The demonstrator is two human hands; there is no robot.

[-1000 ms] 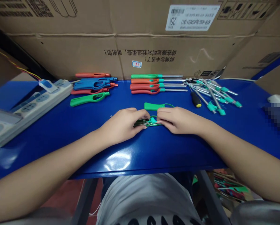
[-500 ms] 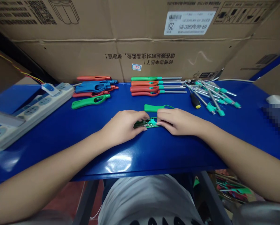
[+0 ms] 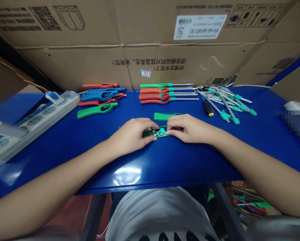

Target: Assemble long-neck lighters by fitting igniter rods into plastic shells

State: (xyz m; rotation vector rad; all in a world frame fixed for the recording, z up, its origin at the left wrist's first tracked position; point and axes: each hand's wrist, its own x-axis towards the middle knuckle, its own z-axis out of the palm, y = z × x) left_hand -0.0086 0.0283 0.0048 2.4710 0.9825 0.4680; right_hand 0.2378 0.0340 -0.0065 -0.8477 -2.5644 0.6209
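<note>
Head view, only one. Counter [image 3: 150, 164] across mid-frame. Green half-shell [image 3: 162, 136] is at the centre, inner side up. Left hand [image 3: 133, 134] has its fingers round the left end, gripping. Right hand [image 3: 190, 130] pinches the right end – hidden whether its fingers also catch the teal part [image 3: 163, 131] inside.

Progress, my read: this piece is about midway. Teal part and some small fittings sit in the half-shell; seating can't be confirmed, too small. Matching green half [image 3: 163, 116] lies apart, just above the hands in frame, so shell not closed. Upper centre: four handles with metal barrels [image 3: 150, 96], look complete. Upper left: coloured handles without long barrels [image 3: 97, 110]. Upper right: loose rods with teal ends [image 3: 227, 102], not in any shell, plus a black-and-yellow screwdriver [image 3: 208, 107] beside them.

Containers: half-shell holds teal part and fittings. Big carton [image 3: 150, 26] at the back – contents not visible. Lower right, below the counter: heap of mixed coloured parts [image 3: 252, 201], maybe in a bin; edges unclear.
</note>
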